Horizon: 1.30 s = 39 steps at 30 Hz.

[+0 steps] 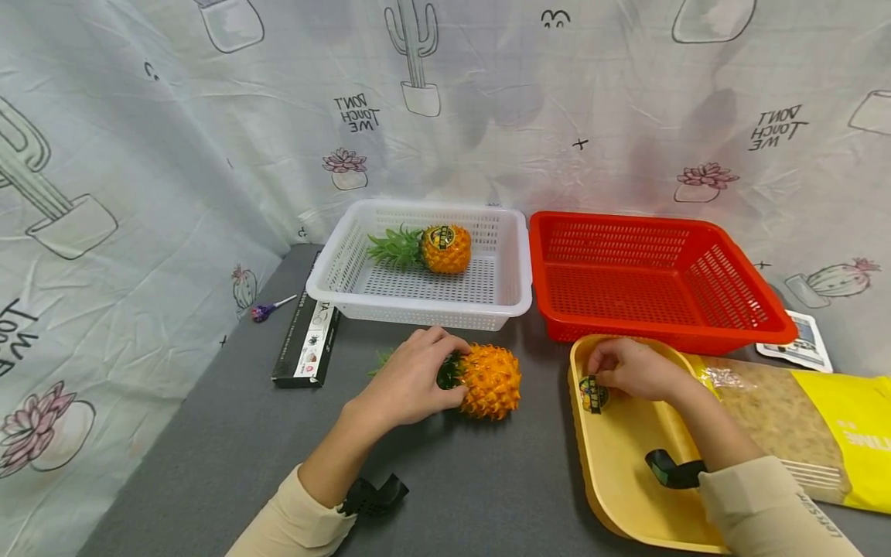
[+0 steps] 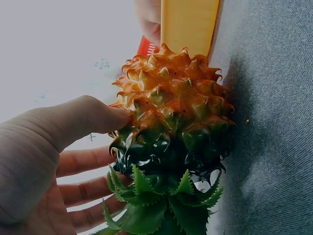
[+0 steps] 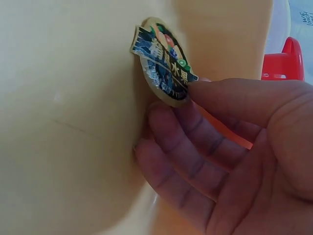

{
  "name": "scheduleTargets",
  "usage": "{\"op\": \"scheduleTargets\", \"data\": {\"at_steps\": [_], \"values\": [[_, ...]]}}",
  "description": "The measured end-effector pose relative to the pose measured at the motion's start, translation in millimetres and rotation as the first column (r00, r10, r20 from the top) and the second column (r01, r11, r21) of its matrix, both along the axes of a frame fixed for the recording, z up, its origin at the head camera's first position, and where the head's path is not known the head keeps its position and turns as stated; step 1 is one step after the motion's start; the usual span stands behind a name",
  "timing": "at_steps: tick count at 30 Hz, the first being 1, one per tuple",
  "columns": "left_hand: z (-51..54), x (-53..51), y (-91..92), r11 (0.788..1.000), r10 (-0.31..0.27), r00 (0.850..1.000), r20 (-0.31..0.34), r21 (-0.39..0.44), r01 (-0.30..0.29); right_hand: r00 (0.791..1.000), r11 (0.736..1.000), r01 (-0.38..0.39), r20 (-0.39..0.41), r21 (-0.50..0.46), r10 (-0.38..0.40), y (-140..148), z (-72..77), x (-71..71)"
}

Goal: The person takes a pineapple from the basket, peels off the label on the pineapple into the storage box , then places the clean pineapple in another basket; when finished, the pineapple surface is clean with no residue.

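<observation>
On the grey table, a small orange pineapple [image 1: 491, 382] with green leaves lies on its side. My left hand [image 1: 421, 375] holds it near the leafy end; in the left wrist view the thumb presses the spiky body [image 2: 171, 103] and the other fingers are around the far side, partly hidden. Over the yellow tray [image 1: 629, 480], my right hand [image 1: 643, 371] pinches an oval fruit sticker [image 3: 164, 63] between thumb and fingers. That sticker is dark with a gold edge and sits close to the tray's inner surface.
Behind stand a white basket [image 1: 418, 309], holding another stickered pineapple [image 1: 447, 249], and a red basket [image 1: 668, 329]. A black box [image 1: 306, 340] and a lollipop [image 1: 264, 311] lie left. At right are a yellow bag [image 1: 780, 418] and a white packet [image 1: 800, 340].
</observation>
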<state>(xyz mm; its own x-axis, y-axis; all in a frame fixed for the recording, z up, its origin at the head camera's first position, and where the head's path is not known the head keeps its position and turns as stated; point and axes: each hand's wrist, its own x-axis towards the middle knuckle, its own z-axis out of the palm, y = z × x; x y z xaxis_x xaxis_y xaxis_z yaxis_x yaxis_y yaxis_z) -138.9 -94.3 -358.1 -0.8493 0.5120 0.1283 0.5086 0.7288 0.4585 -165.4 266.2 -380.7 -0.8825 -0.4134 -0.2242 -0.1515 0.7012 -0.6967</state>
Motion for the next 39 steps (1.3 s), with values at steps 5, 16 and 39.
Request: {"op": "scheduleTargets", "data": {"at_steps": [5,16,39], "values": [[-0.1,0.1,0.1,1.0,-0.001,1.0,0.001,0.001,0.001,1.0,1.0,-0.013,-0.018,0.01,0.013,0,0.3,0.8],[1.1,0.8,-0.5,1.0,-0.001,1.0,0.019,0.007,0.001,0.996,0.996,-0.081,0.043,0.026,0.08,-1,14.6,4.7],[-0.6,0.1,-2.4,1.0,-0.006,1.0,0.007,0.009,0.006,0.992,0.99,0.046,-0.121,0.134,-0.03,-36,58.2,16.4]]}}
